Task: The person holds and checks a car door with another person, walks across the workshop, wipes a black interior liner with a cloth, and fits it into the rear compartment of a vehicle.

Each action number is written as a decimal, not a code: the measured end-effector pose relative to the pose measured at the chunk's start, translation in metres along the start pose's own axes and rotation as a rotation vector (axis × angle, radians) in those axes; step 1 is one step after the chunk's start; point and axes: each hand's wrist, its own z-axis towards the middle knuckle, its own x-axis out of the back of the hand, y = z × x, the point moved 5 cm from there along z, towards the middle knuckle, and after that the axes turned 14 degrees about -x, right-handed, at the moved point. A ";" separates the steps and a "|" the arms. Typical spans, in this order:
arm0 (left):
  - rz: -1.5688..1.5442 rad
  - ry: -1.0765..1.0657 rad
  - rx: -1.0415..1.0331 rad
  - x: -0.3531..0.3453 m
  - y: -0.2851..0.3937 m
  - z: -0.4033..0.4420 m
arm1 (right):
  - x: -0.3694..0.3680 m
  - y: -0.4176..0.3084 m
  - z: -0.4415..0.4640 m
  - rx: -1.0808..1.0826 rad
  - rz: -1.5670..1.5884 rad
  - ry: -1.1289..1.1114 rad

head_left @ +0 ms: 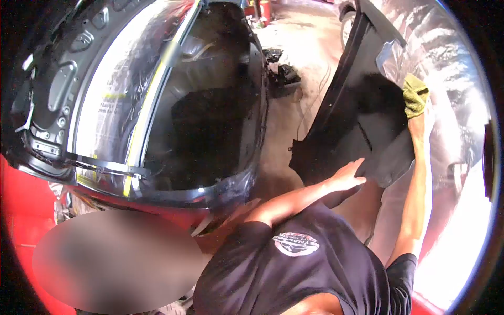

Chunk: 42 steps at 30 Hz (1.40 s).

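A large, glossy black car body panel (pixel 346 105), shaped like a fender with a curved cutout, stands in front of me to the right. My right hand (pixel 416 116), arm stretched far out, grips a crumpled olive-green cloth (pixel 416 93) at the panel's right edge. Over the panel's lower part is my left hand (pixel 348 176), fingers extended and holding nothing. Whether it touches the surface I cannot tell. Shiny silvery sheeting (pixel 451 105) spreads behind and right of the panel.
Left of me is a black car body (pixel 210 105) with a yellow-edged strip (pixel 152 100) and reflective sheeting. A dark heap (pixel 283 76) lies on the pale floor (pixel 310 42) between car and panel. Red surfaces (pixel 26 210) show at lower left, beside a blurred oval.
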 end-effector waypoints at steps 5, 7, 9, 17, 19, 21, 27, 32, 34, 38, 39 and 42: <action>-0.004 0.087 0.059 -0.001 -0.042 0.052 | -0.043 0.027 0.032 -0.010 0.178 -0.114; -0.090 0.151 0.108 0.004 -0.056 0.051 | -0.062 0.036 0.045 -0.023 0.251 -0.165; -0.049 0.235 0.103 0.007 -0.084 0.051 | -0.083 0.044 0.059 -0.028 0.329 -0.209; -0.204 0.392 0.273 0.032 -0.176 -0.013 | -0.123 0.076 0.074 -0.111 0.301 -0.259; -0.203 0.391 0.330 0.044 -0.179 -0.013 | -0.119 0.073 0.079 0.000 0.184 -0.187; -0.191 0.356 0.383 0.059 -0.182 -0.008 | -0.123 0.078 0.079 0.043 0.102 -0.186; -0.118 0.293 0.416 0.093 -0.204 0.025 | -0.149 0.133 0.080 -0.169 0.201 -0.361; -0.128 0.267 0.473 0.110 -0.210 0.043 | -0.159 0.137 0.096 -0.073 0.106 -0.276; -0.115 0.246 0.464 0.108 -0.217 0.049 | -0.161 0.139 0.107 -0.010 0.050 -0.247; -0.097 0.279 0.464 0.094 -0.224 0.052 | -0.167 0.159 0.133 0.119 -0.067 -0.217; -0.128 0.268 0.534 0.086 -0.229 0.050 | -0.171 0.167 0.140 0.149 -0.092 -0.211; -0.147 0.246 0.707 0.063 -0.242 0.034 | -0.183 0.197 0.163 0.252 -0.184 -0.198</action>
